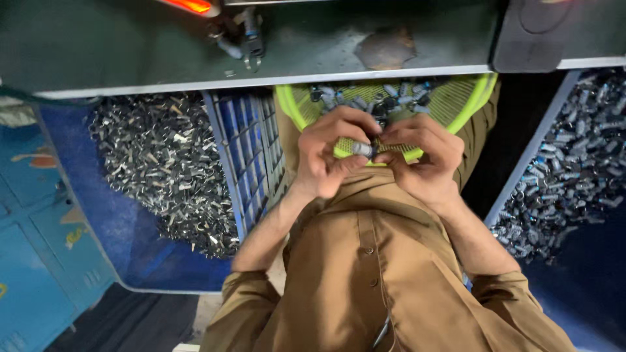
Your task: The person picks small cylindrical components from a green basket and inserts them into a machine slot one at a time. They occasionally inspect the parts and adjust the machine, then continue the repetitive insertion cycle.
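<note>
Brown shirt [365,274] nearest; left hand [329,153], right hand [424,156], fingers pinching one small metal cylinder [362,149] above one green basket [469,98].

A long olive-brown shirt [385,274] of plain cloth is worn, seen from above. A buttoned placket [369,261] is run down its middle, and two small round buttons of the same colour are set along it, one at 12 o'clock of the other. Both sleeves are rolled up and bunched into thick folds at the elbows, the left sleeve [238,293] at 9 o'clock of the placket and the right sleeve [505,293] at 3 o'clock. The forearms and both hands are left bare. No rings, watch or gloves can be made out.
</note>
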Demonstrator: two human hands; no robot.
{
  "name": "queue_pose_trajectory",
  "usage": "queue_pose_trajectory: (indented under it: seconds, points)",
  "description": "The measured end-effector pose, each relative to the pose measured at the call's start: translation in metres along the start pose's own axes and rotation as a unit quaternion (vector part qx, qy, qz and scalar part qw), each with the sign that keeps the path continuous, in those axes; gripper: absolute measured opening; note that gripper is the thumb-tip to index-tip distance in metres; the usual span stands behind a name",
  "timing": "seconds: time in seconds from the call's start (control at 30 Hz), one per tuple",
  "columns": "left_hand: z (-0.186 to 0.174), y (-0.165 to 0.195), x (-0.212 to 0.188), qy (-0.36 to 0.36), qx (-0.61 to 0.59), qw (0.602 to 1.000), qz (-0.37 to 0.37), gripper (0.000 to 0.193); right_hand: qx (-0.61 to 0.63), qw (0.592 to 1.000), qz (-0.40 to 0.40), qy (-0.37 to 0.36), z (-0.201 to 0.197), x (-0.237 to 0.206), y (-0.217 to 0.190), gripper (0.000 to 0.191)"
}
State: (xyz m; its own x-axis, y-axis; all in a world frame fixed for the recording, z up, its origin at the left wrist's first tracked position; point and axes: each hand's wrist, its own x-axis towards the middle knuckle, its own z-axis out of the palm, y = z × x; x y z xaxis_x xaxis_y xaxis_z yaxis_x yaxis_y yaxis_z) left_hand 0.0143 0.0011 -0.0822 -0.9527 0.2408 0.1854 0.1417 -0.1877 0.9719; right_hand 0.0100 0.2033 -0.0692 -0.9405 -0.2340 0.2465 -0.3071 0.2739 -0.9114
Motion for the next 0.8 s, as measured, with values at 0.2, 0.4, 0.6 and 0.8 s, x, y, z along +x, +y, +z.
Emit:
queue_pose_trajectory:
  seconds: [0.2,0.4,0.6,0.8]
  points:
    - [0.004,-0.014,-0.003,0.016,0.007,0.999,-0.042,0.021,-0.042,0.999,-0.006,-0.034,0.002,0.002,-0.013,0.029]
    - [0.012,-0.010,-0.005,0.049,0.027,0.998,-0.001,0.027,0.054,0.998,0.033,0.019,0.008,-0.009,0.012,0.021]
    - [0.008,-0.004,0.003,0.102,0.306,0.921,0.220,0.030,0.360,0.905,0.212,0.079,0.022,-0.029,0.023,0.037]
    - [-0.005,0.020,-0.003,0.017,0.501,0.805,0.318,0.029,0.426,0.870,0.234,0.083,0.028,-0.025,0.039,0.037]
